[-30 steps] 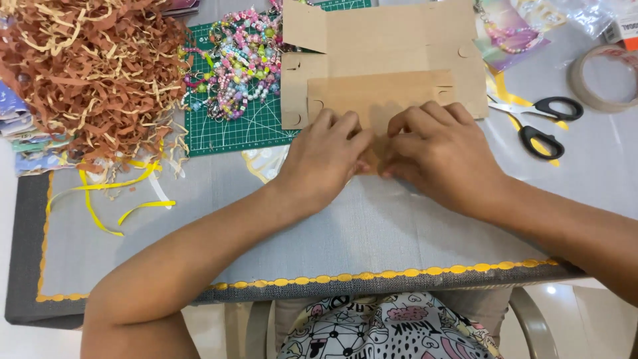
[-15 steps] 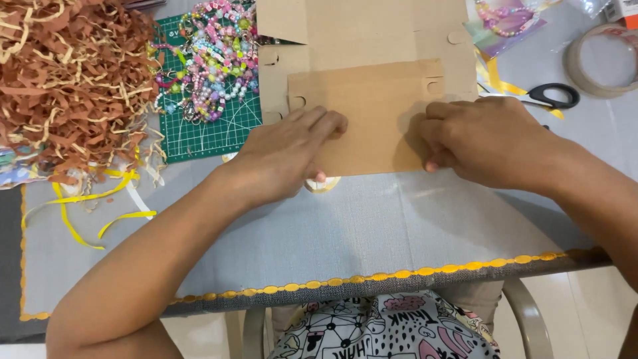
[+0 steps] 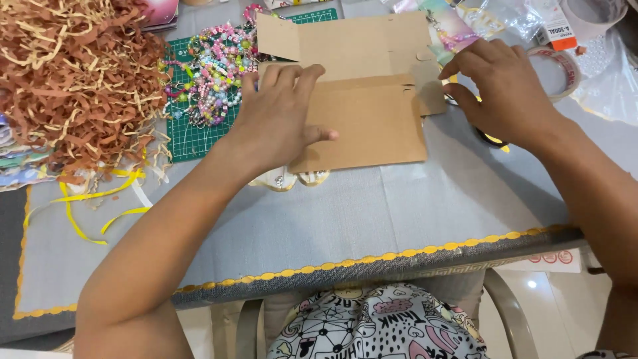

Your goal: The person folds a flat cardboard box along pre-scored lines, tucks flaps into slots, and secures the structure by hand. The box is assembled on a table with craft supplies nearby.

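We see a flat, matte brown cardboard box blank point(image 3: 372, 100) lying at the upper centre of the frame, its lower panel folded up over the rest, with small tabs and notches along its edges. Our left hand point(image 3: 282, 119) lies open and flat on the left part of the folded panel, fingers spread, pressing it down. Our right hand point(image 3: 508, 90) hovers at the blank's right edge, fingers loosely curled and gripping nothing, over a black-handled pair of scissors point(image 3: 492, 138). The grey woven surface point(image 3: 412, 206) carries a yellow scalloped trim. At upper left sits a heap of crinkled brown paper shreds point(image 3: 73, 80), beside a green cutting mat point(image 3: 189, 136) piled with glossy coloured beads point(image 3: 212, 73). Half a second ago both hands rested on the panel; now the right one has lifted off to the side.
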